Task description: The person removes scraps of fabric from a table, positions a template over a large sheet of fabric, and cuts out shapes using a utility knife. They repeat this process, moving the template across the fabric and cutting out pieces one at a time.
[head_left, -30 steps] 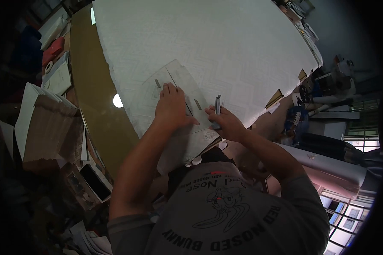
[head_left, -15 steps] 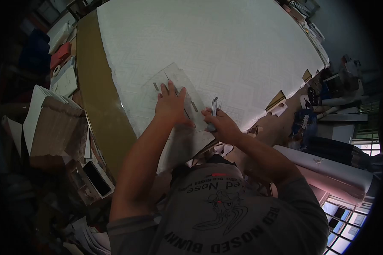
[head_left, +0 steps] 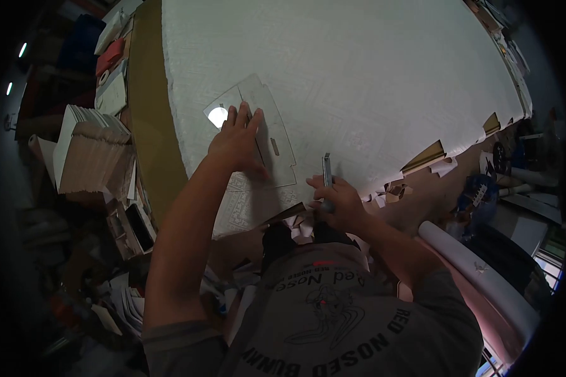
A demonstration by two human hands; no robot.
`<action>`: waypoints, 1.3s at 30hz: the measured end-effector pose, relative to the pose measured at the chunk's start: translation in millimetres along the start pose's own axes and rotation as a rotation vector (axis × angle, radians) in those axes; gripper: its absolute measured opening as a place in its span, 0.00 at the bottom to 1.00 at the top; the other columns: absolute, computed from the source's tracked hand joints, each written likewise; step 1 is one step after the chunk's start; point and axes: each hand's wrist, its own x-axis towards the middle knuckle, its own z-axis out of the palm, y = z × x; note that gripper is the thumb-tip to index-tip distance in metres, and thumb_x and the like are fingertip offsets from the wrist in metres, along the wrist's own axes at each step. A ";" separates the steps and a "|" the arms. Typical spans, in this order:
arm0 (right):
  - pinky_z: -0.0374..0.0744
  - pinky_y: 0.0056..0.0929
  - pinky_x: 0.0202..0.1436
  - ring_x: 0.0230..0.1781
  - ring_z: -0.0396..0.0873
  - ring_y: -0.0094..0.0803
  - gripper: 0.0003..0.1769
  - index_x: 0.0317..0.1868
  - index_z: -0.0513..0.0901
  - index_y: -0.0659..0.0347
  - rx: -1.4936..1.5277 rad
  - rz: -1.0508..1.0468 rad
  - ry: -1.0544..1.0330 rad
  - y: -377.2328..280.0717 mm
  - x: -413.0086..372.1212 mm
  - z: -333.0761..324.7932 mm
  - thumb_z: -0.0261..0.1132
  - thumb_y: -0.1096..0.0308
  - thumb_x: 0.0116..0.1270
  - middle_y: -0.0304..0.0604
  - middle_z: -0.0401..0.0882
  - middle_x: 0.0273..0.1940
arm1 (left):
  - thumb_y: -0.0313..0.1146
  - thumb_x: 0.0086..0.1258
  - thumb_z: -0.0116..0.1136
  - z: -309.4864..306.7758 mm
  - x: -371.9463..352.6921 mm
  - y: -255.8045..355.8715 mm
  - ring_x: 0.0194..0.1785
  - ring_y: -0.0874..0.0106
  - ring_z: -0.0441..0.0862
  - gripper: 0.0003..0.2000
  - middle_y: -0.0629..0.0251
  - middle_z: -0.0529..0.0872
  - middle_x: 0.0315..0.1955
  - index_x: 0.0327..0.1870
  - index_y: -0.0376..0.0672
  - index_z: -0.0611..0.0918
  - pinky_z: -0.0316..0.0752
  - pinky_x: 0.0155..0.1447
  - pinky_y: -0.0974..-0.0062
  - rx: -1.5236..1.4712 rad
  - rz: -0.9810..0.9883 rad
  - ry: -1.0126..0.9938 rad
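My left hand [head_left: 236,146] lies with spread fingers on a clear plastic template [head_left: 277,119], which has narrow slots and a notched outline. Under the template is a large white sheet [head_left: 371,75] with a faint embossed zigzag pattern. A bright reflection shows on the template beside the fingertips. To the right, near the front edge of the sheet, my right hand [head_left: 339,204] is closed around a snap-off utility knife [head_left: 327,171]. Its metal end points away from me, apart from the template; the handle is partly hidden by my fingers.
A brown-gold strip [head_left: 148,125] runs along the sheet's left side. Further left stand stacked boards [head_left: 94,157] and a dark phone-like rectangle [head_left: 139,226]. Cut notches [head_left: 424,157] mark the front-right edge, with scraps below. A large white roll [head_left: 478,267] lies at right.
My view has shifted. My right hand with the utility knife has drawn a little away from the template's right edge. My left hand still rests on the template.
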 end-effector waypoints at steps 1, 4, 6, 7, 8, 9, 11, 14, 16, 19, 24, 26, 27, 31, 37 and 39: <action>0.85 0.48 0.55 0.55 0.86 0.54 0.17 0.45 0.81 0.57 0.011 0.001 -0.004 -2.0 -3.2 -6.0 0.80 0.68 0.61 0.53 0.87 0.59 | 0.59 0.34 0.90 -0.1 -0.2 0.4 0.88 0.39 0.44 0.76 0.41 0.46 0.87 0.88 0.49 0.51 0.66 0.83 0.46 0.004 0.005 0.010; 0.83 0.43 0.43 0.43 0.86 0.48 0.18 0.49 0.86 0.56 0.096 0.153 -0.134 -13.2 -4.8 -22.8 0.81 0.67 0.61 0.51 0.87 0.49 | 0.59 0.35 0.90 -1.2 -0.2 1.3 0.88 0.40 0.44 0.75 0.42 0.47 0.87 0.88 0.49 0.52 0.66 0.83 0.47 0.017 0.002 0.003; 0.79 0.39 0.37 0.35 0.82 0.44 0.22 0.56 0.88 0.55 0.100 0.189 -0.096 -19.6 -0.2 -29.6 0.81 0.67 0.61 0.49 0.84 0.38 | 0.59 0.35 0.90 -0.7 0.0 0.8 0.88 0.40 0.44 0.75 0.43 0.47 0.87 0.88 0.49 0.52 0.65 0.84 0.48 0.016 0.002 0.006; 0.79 0.39 0.37 0.35 0.82 0.44 0.22 0.56 0.88 0.55 0.104 0.191 -0.109 -17.9 0.1 -30.2 0.81 0.67 0.61 0.49 0.84 0.38 | 0.59 0.35 0.90 0.7 -0.3 0.0 0.88 0.40 0.44 0.75 0.43 0.47 0.87 0.88 0.50 0.52 0.65 0.84 0.48 0.018 0.007 0.012; 0.79 0.37 0.38 0.36 0.83 0.44 0.21 0.56 0.88 0.55 0.101 0.202 -0.083 -15.0 1.1 -30.7 0.80 0.68 0.63 0.49 0.84 0.37 | 0.59 0.35 0.90 2.7 -0.4 -1.1 0.88 0.40 0.44 0.75 0.43 0.47 0.87 0.88 0.50 0.52 0.65 0.84 0.48 0.006 0.001 0.005; 0.80 0.34 0.39 0.37 0.84 0.43 0.20 0.57 0.88 0.55 0.097 0.214 -0.057 -13.0 2.2 -30.1 0.79 0.69 0.64 0.48 0.84 0.36 | 0.60 0.34 0.90 2.6 -0.8 -1.1 0.88 0.39 0.44 0.76 0.42 0.47 0.87 0.88 0.48 0.51 0.61 0.86 0.49 0.000 0.009 -0.003; 0.80 0.35 0.39 0.35 0.84 0.40 0.18 0.56 0.88 0.57 0.147 0.186 -0.061 -9.7 9.7 -28.4 0.77 0.72 0.67 0.48 0.85 0.36 | 0.60 0.34 0.90 1.0 -1.0 -2.3 0.88 0.39 0.44 0.77 0.41 0.47 0.87 0.88 0.47 0.51 0.57 0.87 0.49 -0.016 0.011 -0.005; 0.81 0.35 0.40 0.34 0.86 0.36 0.13 0.54 0.86 0.59 0.261 0.326 -0.123 -13.3 20.7 -30.1 0.73 0.75 0.70 0.47 0.87 0.36 | 0.60 0.34 0.90 0.6 -3.1 -2.5 0.89 0.39 0.44 0.76 0.41 0.46 0.87 0.88 0.47 0.51 0.56 0.87 0.49 -0.029 0.021 0.007; 0.82 0.34 0.41 0.35 0.89 0.36 0.10 0.52 0.86 0.60 0.317 0.493 -0.189 -13.3 30.2 -34.3 0.72 0.74 0.72 0.47 0.89 0.36 | 0.60 0.35 0.90 2.3 -2.6 -3.8 0.89 0.40 0.44 0.76 0.41 0.45 0.87 0.88 0.47 0.52 0.55 0.88 0.48 -0.025 0.026 0.010; 0.84 0.33 0.42 0.36 0.92 0.38 0.08 0.49 0.85 0.59 0.179 0.402 -0.347 -12.4 50.1 -42.5 0.72 0.72 0.72 0.46 0.91 0.37 | 0.61 0.35 0.90 6.5 -1.0 -6.5 0.89 0.41 0.44 0.76 0.41 0.45 0.87 0.88 0.48 0.52 0.54 0.88 0.48 -0.033 0.033 0.030; 0.83 0.35 0.42 0.37 0.91 0.43 0.11 0.49 0.85 0.58 -0.078 0.246 -0.505 -11.6 75.8 -48.4 0.76 0.70 0.69 0.45 0.92 0.37 | 0.61 0.36 0.90 9.3 -0.7 -7.8 0.89 0.42 0.42 0.76 0.44 0.45 0.87 0.88 0.49 0.51 0.59 0.87 0.50 -0.018 0.028 0.049; 0.83 0.36 0.42 0.36 0.90 0.43 0.11 0.48 0.85 0.58 -0.056 0.251 -0.521 -14.0 83.4 -47.0 0.77 0.70 0.69 0.45 0.91 0.37 | 0.61 0.35 0.90 10.0 -2.1 -8.2 0.89 0.42 0.43 0.76 0.45 0.45 0.88 0.88 0.49 0.51 0.59 0.87 0.50 -0.023 0.025 0.056; 0.83 0.36 0.42 0.36 0.90 0.44 0.11 0.48 0.85 0.58 -0.028 0.260 -0.528 -15.0 86.2 -45.4 0.77 0.70 0.68 0.45 0.91 0.36 | 0.60 0.35 0.90 9.3 -3.0 -7.5 0.89 0.43 0.43 0.75 0.46 0.45 0.88 0.88 0.50 0.51 0.59 0.86 0.49 -0.020 0.021 0.055; 0.83 0.37 0.42 0.36 0.89 0.45 0.10 0.46 0.85 0.59 0.002 0.186 -0.540 -14.4 93.3 -39.6 0.77 0.71 0.68 0.44 0.91 0.36 | 0.60 0.35 0.90 7.3 -5.4 -6.4 0.90 0.45 0.43 0.75 0.48 0.46 0.88 0.88 0.51 0.52 0.60 0.86 0.49 -0.024 0.013 0.060; 0.82 0.39 0.41 0.35 0.88 0.46 0.09 0.46 0.85 0.58 -0.029 0.147 -0.596 -9.4 96.8 -38.4 0.76 0.72 0.68 0.44 0.90 0.36 | 0.61 0.34 0.90 8.3 -4.5 -7.8 0.90 0.45 0.43 0.75 0.48 0.47 0.88 0.88 0.52 0.53 0.60 0.86 0.49 -0.029 0.017 0.060; 0.82 0.39 0.41 0.35 0.88 0.47 0.09 0.46 0.85 0.57 -0.032 0.164 -0.619 -8.3 97.1 -39.0 0.75 0.72 0.68 0.44 0.90 0.36 | 0.61 0.34 0.90 7.9 -4.1 -7.5 0.90 0.45 0.43 0.75 0.47 0.47 0.88 0.88 0.52 0.53 0.60 0.86 0.49 -0.024 0.016 0.065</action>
